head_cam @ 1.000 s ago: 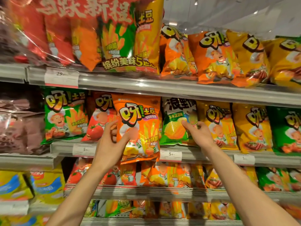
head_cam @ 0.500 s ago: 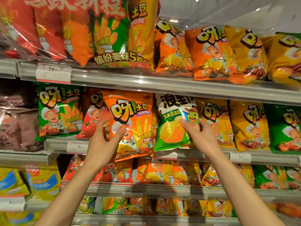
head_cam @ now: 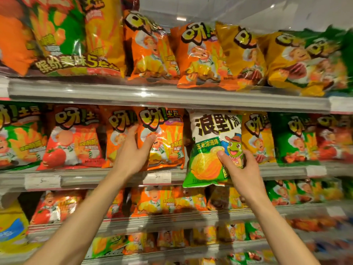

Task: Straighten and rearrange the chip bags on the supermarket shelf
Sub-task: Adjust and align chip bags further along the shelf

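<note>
While the right hand (head_cam: pixel 239 167) grips the green corn bag (head_cam: pixel 214 150), now drawn past the middle shelf (head_cam: pixel 95 177) lip at centre frame, the left hand (head_cam: pixel 133 152) has pushed the orange bag (head_cam: pixel 164 138) upright; misfit looks ready for moving

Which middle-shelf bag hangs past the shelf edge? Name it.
The green-and-white frog bag in the right hand; its bottom droops below the shelf rail, unlike the neighbours.
</note>
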